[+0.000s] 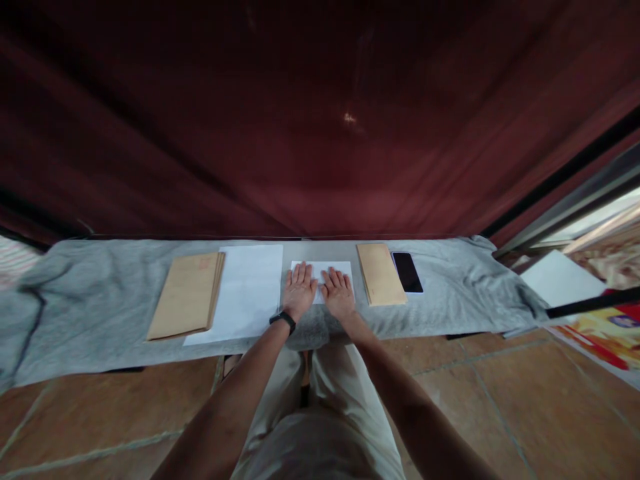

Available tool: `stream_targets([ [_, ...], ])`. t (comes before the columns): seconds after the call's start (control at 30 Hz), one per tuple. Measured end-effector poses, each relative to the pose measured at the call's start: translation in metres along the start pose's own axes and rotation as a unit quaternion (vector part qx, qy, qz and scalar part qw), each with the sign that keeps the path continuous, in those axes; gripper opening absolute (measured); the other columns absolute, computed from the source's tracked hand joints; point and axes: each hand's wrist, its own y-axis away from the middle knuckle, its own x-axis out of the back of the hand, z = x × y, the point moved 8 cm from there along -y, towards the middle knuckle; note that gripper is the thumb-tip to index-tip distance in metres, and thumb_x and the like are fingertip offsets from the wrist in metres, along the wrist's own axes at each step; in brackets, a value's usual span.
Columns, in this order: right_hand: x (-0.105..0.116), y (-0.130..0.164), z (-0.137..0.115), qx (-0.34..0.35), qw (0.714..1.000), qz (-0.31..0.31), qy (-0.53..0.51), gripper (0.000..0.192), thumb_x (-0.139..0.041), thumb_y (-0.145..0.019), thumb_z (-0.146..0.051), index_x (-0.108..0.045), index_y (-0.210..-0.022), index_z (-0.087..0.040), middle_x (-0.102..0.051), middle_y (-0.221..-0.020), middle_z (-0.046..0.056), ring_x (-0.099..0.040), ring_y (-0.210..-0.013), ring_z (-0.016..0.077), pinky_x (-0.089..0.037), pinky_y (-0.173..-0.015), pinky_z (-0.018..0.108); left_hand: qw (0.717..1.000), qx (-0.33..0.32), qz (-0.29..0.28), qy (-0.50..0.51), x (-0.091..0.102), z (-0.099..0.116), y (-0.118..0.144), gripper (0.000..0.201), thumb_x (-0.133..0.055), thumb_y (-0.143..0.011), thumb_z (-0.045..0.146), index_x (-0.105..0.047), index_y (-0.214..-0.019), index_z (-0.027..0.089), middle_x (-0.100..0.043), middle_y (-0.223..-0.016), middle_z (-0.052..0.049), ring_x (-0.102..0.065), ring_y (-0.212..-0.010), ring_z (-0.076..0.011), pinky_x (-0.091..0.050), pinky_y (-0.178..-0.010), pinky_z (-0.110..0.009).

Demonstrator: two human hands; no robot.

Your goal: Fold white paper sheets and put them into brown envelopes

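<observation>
On the grey cloth point(440, 300) spread across the low surface, one small folded white paper point(320, 272) lies at the centre, and both hands press flat on it. Left hand point(299, 291), with a black band point(283, 321) at its wrist, and right hand point(339, 293) lie side by side, fingers stretched out and released, gripping nothing. Left of them lies one large white sheet point(247, 293), and beyond it one stack of brown paper envelopes point(187, 295). Right of the hands lies a second, narrower stack of brown envelopes point(381, 274), with one black phone point(407, 272) just beside it.
</observation>
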Motion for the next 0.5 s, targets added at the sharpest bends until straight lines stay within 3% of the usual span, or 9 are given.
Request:
stream_targets([
  [0.27, 0.007, 0.014, 0.035, -0.053, 0.997, 0.041, 0.030, 0.055, -0.040, -0.107, -0.040, -0.045, -0.155, -0.014, -0.041, -0.161, 0.018, -0.041, -0.147, 0.0309, -0.029, -0.120, 0.050, 1.000, 0.008, 0.028, -0.002, 0.000, -0.006, 0.009, 0.061, -0.030, -0.104, 0.039, -0.036, -0.159, 0.012, -0.036, -0.165, -0.014, -0.027, -0.156, -0.0263, -0.023, -0.127, -0.047],
  [0.5, 0.007, 0.022, 0.045, -0.071, 0.993, 0.095, 0.024, 0.056, -0.039, -0.107, -0.036, -0.046, -0.153, -0.006, -0.048, -0.155, 0.022, -0.046, -0.144, 0.0319, -0.034, -0.118, 0.050, 0.998, 0.030, 0.054, 0.015, -0.002, -0.013, 0.017, 0.064, -0.030, -0.104, 0.038, -0.038, -0.156, 0.001, -0.037, -0.163, -0.021, -0.029, -0.155, -0.0298, -0.027, -0.126, -0.049],
])
